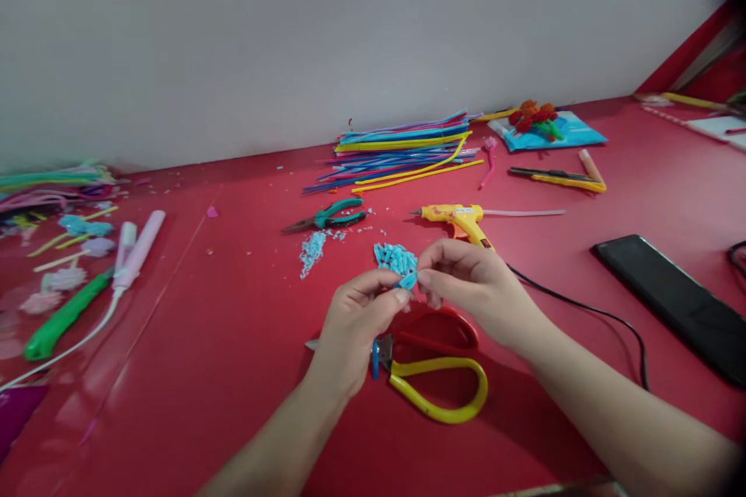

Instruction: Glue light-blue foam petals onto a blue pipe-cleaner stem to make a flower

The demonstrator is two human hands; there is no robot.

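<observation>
Between both hands is a small light-blue fuzzy piece [408,280], apparently of chenille stem. My left hand [353,326] pinches it between thumb and fingers. The fingertips of my right hand [481,287] are closed at its right end; whether they grip the same piece or a separate bit is hidden. Just beyond lies a pile of similar light-blue pieces [394,256], partly covered by the hands. Scissors [434,364] with one red and one yellow handle rest under my hands, a blue band near their pivot. Light-blue fluff [313,252] is scattered to the left.
Pliers [320,219] and a yellow glue gun [451,213] lie beyond the hands, its cord running right towards a black phone [670,303]. Chenille stems [402,147] line the wall, near a yellow cutter knife [568,180]. A pink wand-like tool [140,248] and a green-handled tool [64,322] lie left.
</observation>
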